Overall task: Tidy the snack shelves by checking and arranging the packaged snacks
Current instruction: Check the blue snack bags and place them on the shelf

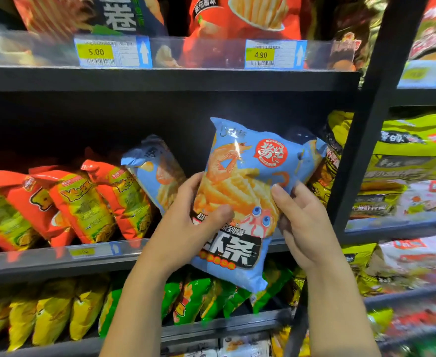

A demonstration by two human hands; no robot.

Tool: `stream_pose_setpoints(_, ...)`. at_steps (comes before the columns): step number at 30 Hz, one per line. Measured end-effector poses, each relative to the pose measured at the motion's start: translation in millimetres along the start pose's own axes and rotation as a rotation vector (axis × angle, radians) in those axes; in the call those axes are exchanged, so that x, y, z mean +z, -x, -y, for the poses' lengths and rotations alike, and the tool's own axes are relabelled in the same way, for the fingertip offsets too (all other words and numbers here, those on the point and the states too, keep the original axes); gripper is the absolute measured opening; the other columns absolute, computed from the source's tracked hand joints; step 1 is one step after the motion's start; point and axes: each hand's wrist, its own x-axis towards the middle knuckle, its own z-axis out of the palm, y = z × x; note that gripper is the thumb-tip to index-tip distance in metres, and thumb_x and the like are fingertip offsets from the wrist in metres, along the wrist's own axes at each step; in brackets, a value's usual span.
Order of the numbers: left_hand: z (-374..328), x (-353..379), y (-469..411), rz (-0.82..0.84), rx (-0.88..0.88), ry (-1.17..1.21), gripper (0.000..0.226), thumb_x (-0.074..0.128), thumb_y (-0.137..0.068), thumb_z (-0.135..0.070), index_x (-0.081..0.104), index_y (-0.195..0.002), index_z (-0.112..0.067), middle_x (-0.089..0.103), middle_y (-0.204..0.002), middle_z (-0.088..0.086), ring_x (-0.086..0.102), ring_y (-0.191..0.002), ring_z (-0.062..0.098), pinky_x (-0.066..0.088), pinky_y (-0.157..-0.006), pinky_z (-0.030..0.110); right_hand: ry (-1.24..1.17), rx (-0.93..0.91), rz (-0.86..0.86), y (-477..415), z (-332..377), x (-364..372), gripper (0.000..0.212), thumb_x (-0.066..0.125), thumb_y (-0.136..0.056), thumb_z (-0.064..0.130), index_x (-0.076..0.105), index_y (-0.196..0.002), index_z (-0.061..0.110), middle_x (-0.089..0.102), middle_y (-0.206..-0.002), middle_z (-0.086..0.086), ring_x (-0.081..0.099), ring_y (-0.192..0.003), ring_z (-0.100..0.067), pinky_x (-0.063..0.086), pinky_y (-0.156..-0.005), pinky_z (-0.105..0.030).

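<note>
On the far left of the middle shelf, a row of orange-red bags [83,202] leans rightward, their bottoms behind the clear front rail [57,256]. Right of them a second blue bag [157,173] tilts the same way, its top corner free in the dark space under the upper shelf. The left hand [186,222] grips the left edge of the blue shrimp-stick bag [242,181], thumb across the front and fingers curled behind. That bag is held upright, slightly tilted, in front of the middle shelf; its lower end hangs past the rail and over the green bags [193,297] below. Behind it, the shelf shows an open dark gap between the leaning blue bag and the packs beside the black upright post [361,140]. The right hand [304,222] holds the bag's right edge, thumb on the front and fingers behind. Beyond the post, yellow-green bags [412,150] crowd the next bay.
</note>
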Motion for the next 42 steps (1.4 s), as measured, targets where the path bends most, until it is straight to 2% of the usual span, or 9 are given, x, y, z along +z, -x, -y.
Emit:
stream_pose_setpoints(5,5.6,7.6,20.7,-0.048,-0.049,0.151,0.068,0.083,-0.079,-0.060,0.056,-0.138,-0.038,0.074,-0.120,-0.021,0.071,-0.110,-0.001,0.056,-0.099,0.034,0.039,0.027,-0.011,17.3,-5.4,16.6,0.042,0.064,-0.093,0.032,0.064,-0.131,0.013,0.076,-0.124,-0.009,0.073,-0.115,-0.030,0.062,-0.094,-0.042)
stream_pose_setpoints(11,14.3,17.3,48.8,-0.102,-0.155,0.292,0.061,0.086,-0.082,-0.049,0.059,-0.134,-0.033,0.077,-0.120,-0.014,0.073,-0.112,0.006,0.055,-0.105,0.046,0.202,0.075,-0.052,48.2,-27.8,41.7,0.085,0.079,-0.073,0.076,0.054,-0.142,0.032,0.071,-0.135,0.009,0.066,-0.128,-0.016,0.047,-0.113,-0.051)
stream_pose_setpoints(19,33.0,-2.2,90.7,-0.024,-0.248,0.336,0.082,0.083,-0.072,-0.067,0.052,-0.142,-0.039,0.074,-0.124,-0.019,0.071,-0.115,0.002,0.054,-0.102,0.039,0.191,0.117,-0.087,84.2,-45.6,55.0,0.065,0.079,-0.079,0.057,0.064,-0.134,0.024,0.075,-0.128,0.003,0.071,-0.121,-0.020,0.051,-0.109,-0.053)
stream_pose_setpoints(23,32.5,-21.3,105.3,-0.037,-0.363,0.623,0.076,0.055,-0.083,-0.071,0.061,-0.141,-0.023,0.079,-0.116,-0.007,0.076,-0.101,0.009,0.054,-0.091,0.037,-0.093,0.318,-0.076,98.4,-56.5,56.4,0.052,0.070,-0.091,0.039,0.064,-0.136,0.014,0.072,-0.131,-0.016,0.071,-0.120,-0.036,0.053,-0.107,-0.057)
stream_pose_setpoints(27,28.5,-39.1,117.0,-0.056,-0.375,0.764,0.069,0.043,-0.085,-0.069,0.062,-0.133,-0.024,0.079,-0.120,-0.003,0.077,-0.097,0.011,0.055,-0.079,0.033,-0.240,0.409,-0.014,111.3,-63.7,64.1,0.079,0.086,-0.077,0.049,0.061,-0.140,0.009,0.069,-0.134,-0.022,0.070,-0.121,-0.038,0.058,-0.101,-0.052)
stream_pose_setpoints(30,23.1,-47.0,130.2,-0.067,-0.377,0.774,0.074,0.046,-0.082,-0.071,0.059,-0.138,-0.024,0.078,-0.124,-0.003,0.077,-0.103,0.014,0.054,-0.082,0.035,-0.234,0.418,0.022,117.5,-63.2,69.7,0.090,0.091,-0.071,0.055,0.059,-0.143,0.011,0.068,-0.137,-0.020,0.066,-0.126,-0.039,0.053,-0.107,-0.055)
stream_pose_setpoints(35,23.6,-46.8,121.0,-0.055,-0.397,0.599,0.045,0.040,-0.108,-0.049,0.069,-0.119,-0.016,0.070,-0.139,0.007,0.077,-0.089,0.004,0.057,-0.082,0.022,-0.086,0.377,0.048,125.6,-49.6,87.1,0.051,0.067,-0.093,0.038,0.063,-0.138,0.016,0.074,-0.128,-0.013,0.072,-0.119,-0.034,0.053,-0.107,-0.053)
stream_pose_setpoints(37,20.2,-40.6,130.8,-0.037,-0.376,0.563,0.045,0.054,-0.100,-0.050,0.066,-0.130,-0.019,0.075,-0.130,0.003,0.077,-0.107,0.012,0.058,-0.096,0.034,0.027,0.330,0.061,128.8,-44.4,97.0,0.045,0.068,-0.095,0.036,0.064,-0.137,0.017,0.076,-0.125,-0.010,0.073,-0.116,-0.031,0.053,-0.107,-0.053)
stream_pose_setpoints(42,26.7,-40.8,150.2,-0.105,-0.433,0.665,0.060,0.065,-0.091,-0.058,0.060,-0.142,-0.026,0.077,-0.126,0.000,0.074,-0.117,0.021,0.053,-0.109,0.049,0.155,0.349,0.093,132.9,-31.4,111.1,0.066,0.056,-0.088,0.069,0.067,-0.133,0.023,0.077,-0.123,-0.004,0.074,-0.116,-0.025,0.050,-0.110,-0.053)
